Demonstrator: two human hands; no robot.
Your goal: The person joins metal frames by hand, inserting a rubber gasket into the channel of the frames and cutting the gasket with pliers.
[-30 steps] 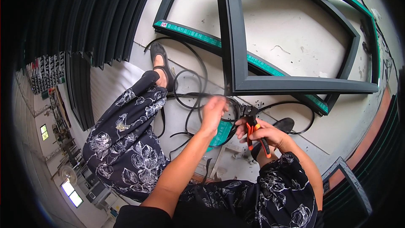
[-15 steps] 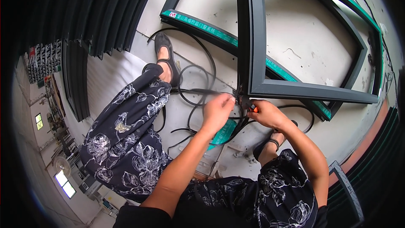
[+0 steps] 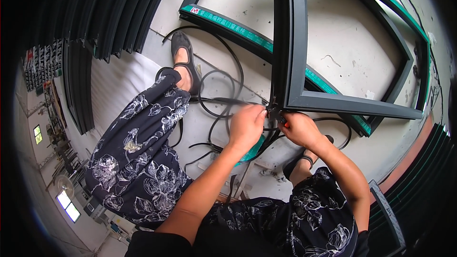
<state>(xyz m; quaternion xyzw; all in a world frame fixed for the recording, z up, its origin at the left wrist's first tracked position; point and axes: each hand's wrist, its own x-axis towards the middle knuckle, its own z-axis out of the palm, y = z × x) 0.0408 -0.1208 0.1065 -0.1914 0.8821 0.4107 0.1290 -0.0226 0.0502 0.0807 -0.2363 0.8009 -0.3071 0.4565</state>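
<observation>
Orange-and-black pliers at a dark frame corner.
The right hand is wrapped round them; just beside it, the left hand seems to pinch a black strip, partly hidden.

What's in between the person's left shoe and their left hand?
In the head view, loops of black strip are between the left shoe and left hand, over pale floor.

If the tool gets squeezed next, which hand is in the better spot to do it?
Probably the right hand: it is wrapped around the orange-and-black tool, close to the dark grey frame's corner. The left hand looks busy, seeming to pinch a black strip.
</observation>
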